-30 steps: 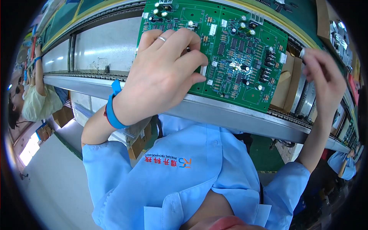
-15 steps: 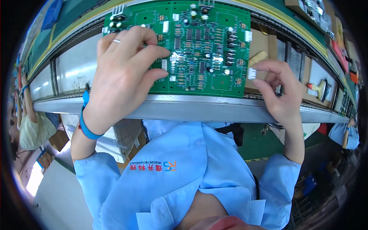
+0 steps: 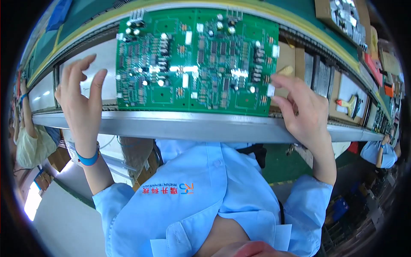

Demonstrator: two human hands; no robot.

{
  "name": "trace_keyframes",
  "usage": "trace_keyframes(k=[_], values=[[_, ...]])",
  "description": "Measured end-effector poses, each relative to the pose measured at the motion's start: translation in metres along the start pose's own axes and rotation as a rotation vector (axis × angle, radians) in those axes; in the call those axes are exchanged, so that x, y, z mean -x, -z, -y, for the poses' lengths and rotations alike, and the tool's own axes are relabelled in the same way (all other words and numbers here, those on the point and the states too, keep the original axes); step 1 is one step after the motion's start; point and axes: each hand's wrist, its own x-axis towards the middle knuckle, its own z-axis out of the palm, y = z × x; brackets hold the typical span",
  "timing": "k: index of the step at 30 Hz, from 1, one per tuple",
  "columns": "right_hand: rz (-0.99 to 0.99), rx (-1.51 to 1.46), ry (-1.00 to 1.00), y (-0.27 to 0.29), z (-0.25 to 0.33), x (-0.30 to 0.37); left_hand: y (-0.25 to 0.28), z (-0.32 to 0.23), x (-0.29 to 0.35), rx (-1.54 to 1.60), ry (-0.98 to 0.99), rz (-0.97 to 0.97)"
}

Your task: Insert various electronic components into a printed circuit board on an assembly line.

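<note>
A large green circuit board (image 3: 175, 105), crowded with small parts, lies across the rails in front of me. Thumb and forefinger of my right hand (image 3: 306, 105) pinch a small white connector (image 3: 270, 90) at the board's right edge; whether it is seated there I cannot tell. My left hand (image 3: 79, 96), a blue band around its wrist, hovers off the board's left side with fingers apart and nothing in them. Two white connectors stand near the board's middle, the nearer connector (image 3: 185, 80) left of the centre line.
A metal rail (image 3: 192, 124) runs along the near side. Right of the board lie a tan piece (image 3: 287, 70) and a brush (image 3: 352, 105). A box of metal parts (image 3: 344, 21) stands at the far right. Other people work at both sides.
My left hand has let go of the board's middle area and moved left, off the board. My right hand has brought the white connector slightly left and down, to the board's edge.
</note>
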Motion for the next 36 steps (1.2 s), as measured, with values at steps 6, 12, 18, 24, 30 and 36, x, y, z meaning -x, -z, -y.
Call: trace_keyframes(k=[6, 12, 18, 24, 30, 36], values=[[-0.058, 0.004, 0.041, 0.029, -0.013, -0.047, -0.013, 0.006, 0.012, 0.085, 0.053, 0.248], [-0.323, 0.169, 0.218, 0.045, -0.052, -0.155, -0.012, -0.011, 0.007, 0.114, -0.023, 0.124], [-0.351, 0.586, 0.156, 0.048, -0.085, -0.294, -0.012, -0.029, -0.014, 0.121, -0.231, 0.190], [-0.159, 0.627, -0.059, 0.037, -0.093, -0.337, -0.007, -0.019, -0.121, 0.075, -0.311, -0.103], [-0.233, 0.589, 0.122, 0.039, -0.110, -0.324, -0.083, -0.033, -0.290, -0.105, -0.541, -0.520], [-0.372, 0.068, 0.199, 0.059, -0.010, -0.233, -0.116, -0.071, -0.375, 0.028, -0.490, -0.355]])
